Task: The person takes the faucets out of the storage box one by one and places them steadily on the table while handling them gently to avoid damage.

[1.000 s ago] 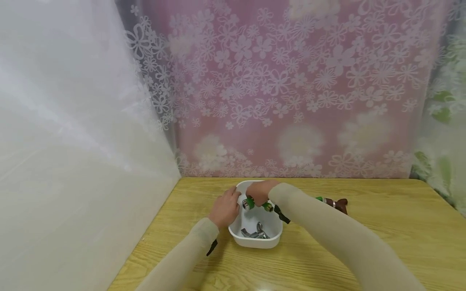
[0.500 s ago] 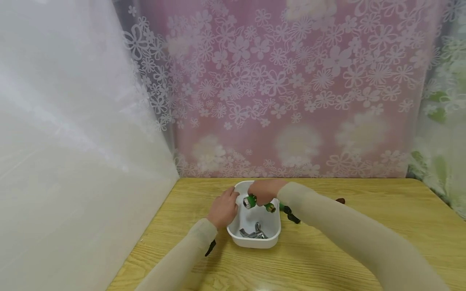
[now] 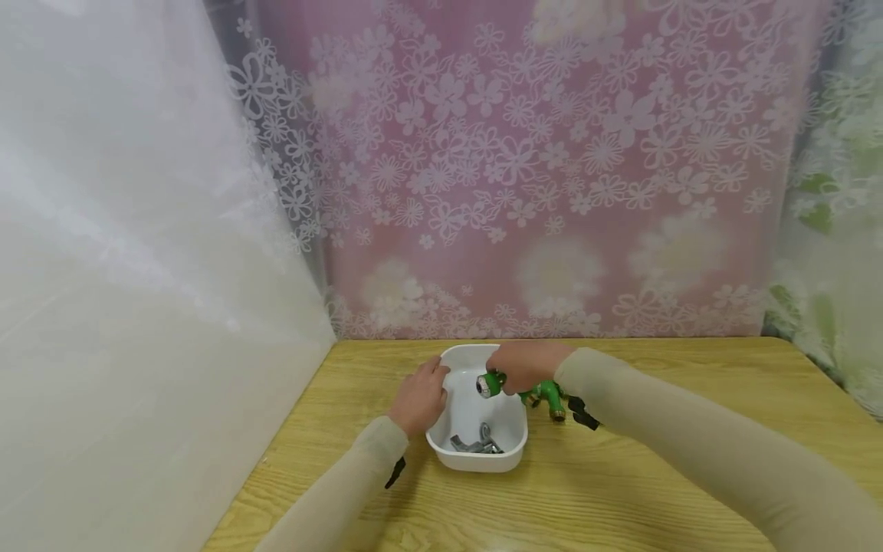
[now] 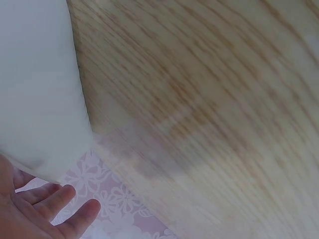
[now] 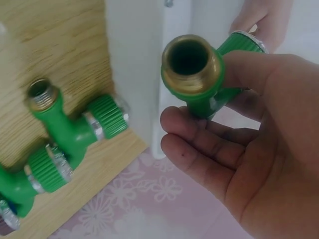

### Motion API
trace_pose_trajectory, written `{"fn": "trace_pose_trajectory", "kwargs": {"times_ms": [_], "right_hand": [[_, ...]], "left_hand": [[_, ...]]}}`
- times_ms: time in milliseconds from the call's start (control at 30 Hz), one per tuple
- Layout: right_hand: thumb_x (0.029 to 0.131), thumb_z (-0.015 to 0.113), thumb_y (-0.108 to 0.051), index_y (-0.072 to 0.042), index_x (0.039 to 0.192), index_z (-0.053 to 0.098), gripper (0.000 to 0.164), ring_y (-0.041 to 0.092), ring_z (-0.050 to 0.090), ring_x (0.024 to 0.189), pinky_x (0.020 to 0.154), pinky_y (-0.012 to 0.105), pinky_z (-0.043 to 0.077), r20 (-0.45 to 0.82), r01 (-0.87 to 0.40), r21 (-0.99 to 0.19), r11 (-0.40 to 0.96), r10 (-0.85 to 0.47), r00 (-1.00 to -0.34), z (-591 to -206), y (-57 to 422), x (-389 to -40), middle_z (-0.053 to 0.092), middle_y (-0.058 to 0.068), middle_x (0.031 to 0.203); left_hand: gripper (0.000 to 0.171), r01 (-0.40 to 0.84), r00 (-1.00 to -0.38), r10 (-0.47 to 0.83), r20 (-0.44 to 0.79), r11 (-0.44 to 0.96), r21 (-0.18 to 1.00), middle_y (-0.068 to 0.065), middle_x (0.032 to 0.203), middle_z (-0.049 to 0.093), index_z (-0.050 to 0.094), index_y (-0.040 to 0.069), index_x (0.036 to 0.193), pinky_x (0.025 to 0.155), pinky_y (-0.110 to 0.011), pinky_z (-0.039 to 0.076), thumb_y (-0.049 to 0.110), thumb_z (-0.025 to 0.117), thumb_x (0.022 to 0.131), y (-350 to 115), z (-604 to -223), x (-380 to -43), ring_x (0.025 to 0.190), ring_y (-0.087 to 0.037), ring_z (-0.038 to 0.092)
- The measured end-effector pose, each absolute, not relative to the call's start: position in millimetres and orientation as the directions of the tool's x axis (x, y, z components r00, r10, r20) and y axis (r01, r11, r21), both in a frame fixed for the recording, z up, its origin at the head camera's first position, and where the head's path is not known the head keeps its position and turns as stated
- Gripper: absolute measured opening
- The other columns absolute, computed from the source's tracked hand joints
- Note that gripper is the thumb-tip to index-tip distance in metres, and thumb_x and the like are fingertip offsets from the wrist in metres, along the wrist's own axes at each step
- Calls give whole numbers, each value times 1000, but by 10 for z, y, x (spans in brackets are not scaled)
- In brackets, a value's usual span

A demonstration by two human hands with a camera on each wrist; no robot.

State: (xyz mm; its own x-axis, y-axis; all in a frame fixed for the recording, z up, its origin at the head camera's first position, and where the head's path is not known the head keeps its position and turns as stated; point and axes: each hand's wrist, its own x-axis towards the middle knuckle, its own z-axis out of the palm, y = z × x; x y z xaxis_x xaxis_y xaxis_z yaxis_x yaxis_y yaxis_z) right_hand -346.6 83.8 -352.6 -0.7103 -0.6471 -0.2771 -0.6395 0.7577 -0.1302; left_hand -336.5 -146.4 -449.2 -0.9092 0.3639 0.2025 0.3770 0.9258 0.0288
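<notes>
Three green pipe fittings, one white tub.
Right hand grips one, shifted rightward since earlier; left hand touches the tub, fingers relaxed.

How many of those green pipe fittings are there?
3 visible: one green fitting held in the right hand, plus a second fitting and a third fitting on the table beside the white tub. More may be hidden.
</notes>
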Motion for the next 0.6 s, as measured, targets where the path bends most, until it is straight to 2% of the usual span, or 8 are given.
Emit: {"fn": "trace_pose_trajectory", "kwargs": {"times_ms": [167, 333, 600], "right_hand": [[93, 68, -13, -20, 100, 67, 9, 10, 53, 73, 66, 30, 47, -270, -649, -141, 747, -660, -701, -3515, 1004, -3399, 62, -8, 85], [92, 69, -11, -15, 107, 70, 15, 9, 56, 76, 71, 30, 51, -242, -668, -144, 730, -681, -691, -3527, 1149, -3376, 66, -8, 92], [90, 69, -8, -22, 95, 65, 15, 10, 48, 70, 64, 31, 41, -228, -647, -178, 742, -670, -706, -3573, 1411, -3363, 58, -9, 79]], "left_hand": [[38, 381, -906, 366, 213, 924, 33, -16, 152, 46, 56, 6, 138, 103, -49, 52, 18, 55, 102, -1463, -4485, -3356, 136, -31, 51], [38, 379, -905, 364, 220, 925, 27, -16, 151, 47, 57, 6, 137, 102, -48, 52, 19, 55, 102, -1466, -4488, -3358, 136, -31, 52], [38, 377, -904, 363, 225, 926, 20, -16, 151, 48, 57, 6, 137, 102, -47, 52, 20, 55, 102, -1461, -4498, -3370, 134, -30, 53]]}}
